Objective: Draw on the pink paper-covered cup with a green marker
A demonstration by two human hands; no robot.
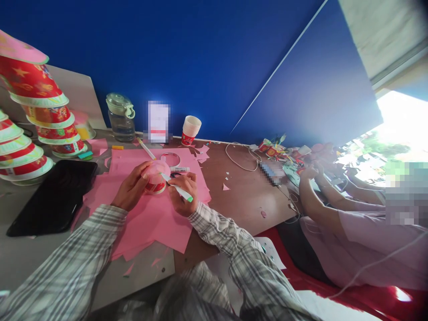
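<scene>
a blue wall backs a cluttered worktop (247,196). nearest, pink paper (157,223) lies spread under the hands. the left hand (132,187) grips a paper cup (156,177) covered in pink, upside down on the sheets; the right hand (182,191) pinches a pen (177,188), tip at the cup. the cup could tip or skid if pressed hard. beyond stand a bottle (121,117) and stacked cups (190,130).

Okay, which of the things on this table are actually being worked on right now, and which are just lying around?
In hand:
left hand holding the pink-topped paper cup
right hand holding the pen against it
pink paper sheets underneath

Lying about:
water bottle
stacked cups
black tablet
white cable
tape ring
</scene>
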